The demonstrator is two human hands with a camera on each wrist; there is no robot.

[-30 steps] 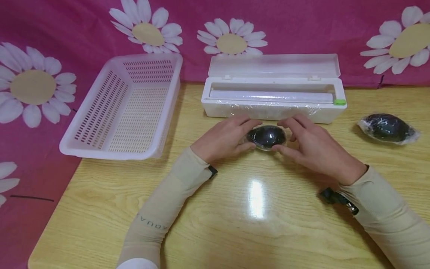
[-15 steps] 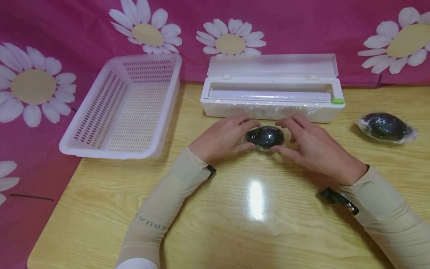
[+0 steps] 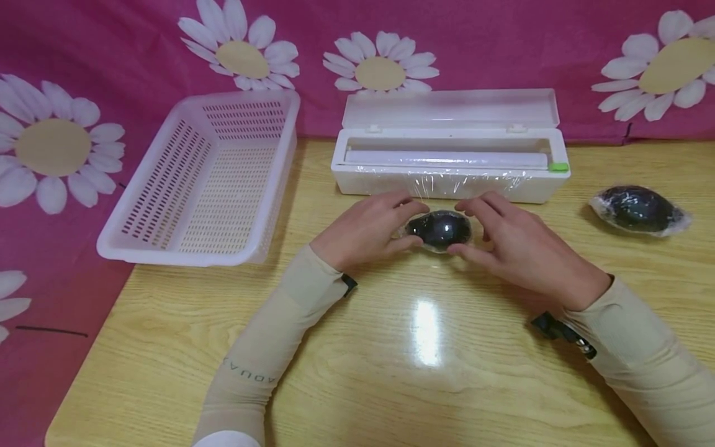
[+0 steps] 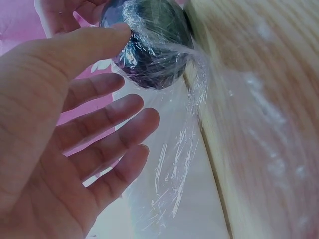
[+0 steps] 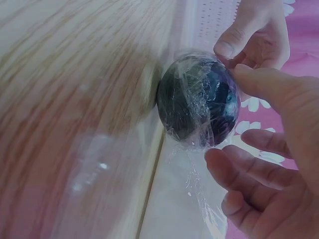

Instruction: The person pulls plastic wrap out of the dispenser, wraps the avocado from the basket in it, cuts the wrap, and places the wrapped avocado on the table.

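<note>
A dark, glossy oval fruit [image 3: 441, 231], avocado-like, lies on the table wrapped in cling film. My left hand [image 3: 371, 226] holds its left end, thumb at the near side and forefinger at the far side. My right hand [image 3: 519, 248] grips the right end in the same way. In both wrist views the other fingers spread loosely beside the fruit. A sheet of clear film [image 4: 174, 164] stretches from the fruit to the cling film box [image 3: 447, 183] just behind. Inside the open-lidded box lies the film roll [image 3: 447, 159].
To the right lies a second dark fruit [image 3: 639, 210] wrapped in film. A white perforated basket [image 3: 254, 248] stands at the left. Behind the wooden table [image 3: 357, 372] hangs a magenta flowered cloth [image 3: 480, 43]. A green slider [image 3: 558, 167] sits at the box's right end.
Both hands keep their hold on the fruit, which stays in nearly the same place before the box. The whole view has shifted slightly.
</note>
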